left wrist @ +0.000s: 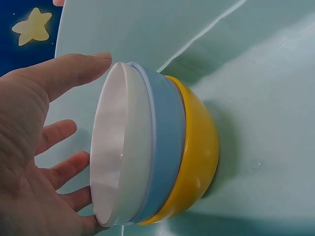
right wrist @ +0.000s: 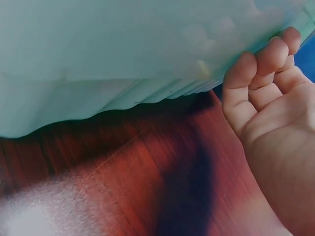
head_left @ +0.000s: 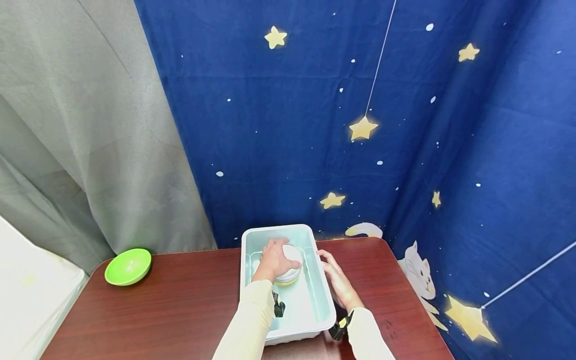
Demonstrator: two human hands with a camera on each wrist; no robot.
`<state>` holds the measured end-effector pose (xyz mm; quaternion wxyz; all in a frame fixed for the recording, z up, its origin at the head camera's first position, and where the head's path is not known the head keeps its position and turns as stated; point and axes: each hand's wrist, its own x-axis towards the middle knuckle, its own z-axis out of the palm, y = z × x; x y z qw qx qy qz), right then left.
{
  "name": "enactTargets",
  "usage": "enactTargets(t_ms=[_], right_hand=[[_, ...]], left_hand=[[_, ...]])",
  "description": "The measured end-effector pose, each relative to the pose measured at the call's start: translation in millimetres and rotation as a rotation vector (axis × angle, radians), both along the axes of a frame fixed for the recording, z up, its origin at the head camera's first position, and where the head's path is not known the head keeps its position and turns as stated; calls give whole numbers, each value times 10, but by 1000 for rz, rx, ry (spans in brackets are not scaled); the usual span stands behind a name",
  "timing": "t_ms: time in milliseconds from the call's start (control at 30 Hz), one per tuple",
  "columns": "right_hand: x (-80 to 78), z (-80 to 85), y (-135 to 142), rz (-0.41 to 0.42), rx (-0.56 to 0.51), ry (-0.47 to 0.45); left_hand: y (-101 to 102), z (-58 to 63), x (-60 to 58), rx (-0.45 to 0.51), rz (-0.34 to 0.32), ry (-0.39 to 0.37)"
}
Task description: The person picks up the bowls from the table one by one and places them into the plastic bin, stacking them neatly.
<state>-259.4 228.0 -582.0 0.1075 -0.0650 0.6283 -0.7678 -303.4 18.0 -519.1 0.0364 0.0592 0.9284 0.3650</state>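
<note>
A stack of three bowls, a white bowl [left wrist: 109,147] in a light blue bowl [left wrist: 167,132] in a yellow bowl [left wrist: 203,142], stands in a pale green plastic bin [head_left: 299,320]. Over the stack reaches my left hand [head_left: 273,261], its thumb and fingers spread across the white rim. In the left wrist view the thumb tip is right at the rim, and the index fingertip stops short of it. My right hand [head_left: 337,282] is at the bin's right side, its bent fingertips [right wrist: 241,69] against the outer wall and nothing gripped.
A bright green bowl [head_left: 128,266] sits at the table's far left corner. The bin stands on a reddish-brown wooden table [head_left: 189,305]. Behind the table hang a grey curtain [head_left: 148,200] and a blue star-patterned curtain [head_left: 279,125]. A white surface [head_left: 36,295] adjoins the left edge.
</note>
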Motion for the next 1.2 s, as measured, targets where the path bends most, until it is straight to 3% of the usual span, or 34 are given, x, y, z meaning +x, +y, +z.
enactTargets(t_ms=[433, 767, 967, 1200], right_hand=[[-21, 49, 0, -21, -18, -3], [-10, 48, 15, -13, -12, -7], [-21, 50, 27, -29, 49, 8], [-22, 87, 115, 43, 103, -2]], left_hand=[[-10, 16, -22, 44, 36, 64], [-29, 85, -39, 162, 33, 80], [-49, 133, -59, 243, 33, 93], [-63, 235, -23, 310, 27, 104]])
